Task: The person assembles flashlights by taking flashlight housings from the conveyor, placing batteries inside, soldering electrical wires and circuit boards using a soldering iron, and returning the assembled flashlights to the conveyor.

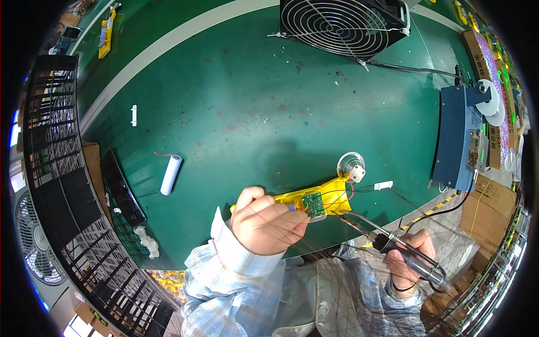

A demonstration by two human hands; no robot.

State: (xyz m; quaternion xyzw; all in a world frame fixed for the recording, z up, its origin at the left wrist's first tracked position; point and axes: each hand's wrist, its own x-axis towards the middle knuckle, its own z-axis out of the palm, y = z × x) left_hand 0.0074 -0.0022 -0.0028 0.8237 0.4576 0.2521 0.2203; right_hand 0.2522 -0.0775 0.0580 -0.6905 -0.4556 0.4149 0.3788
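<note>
My left hand (265, 227) is closed over a long yellow plastic housing (337, 195), fingertips close to a small green circuit board (315, 203) with thin wires. What exactly the fingertips pinch is partly hidden. A soldering iron (386, 242) lies in the grip of my right hand (411, 264); its thin tip points left and comes close to the housing beside the board. Whether the tip touches cannot be told. At the housing's far end are a clear round lens (346, 159) and a white round part (357, 174) with red and black wires.
A blue battery cell (172, 175) with a red wire lies to the left, near a black tray (122, 188). A black fan (337, 25) stands at the back. On the right is a blue machine (453, 135) with a cable. White strips (134, 115) lie about the green tabletop (224, 112).
</note>
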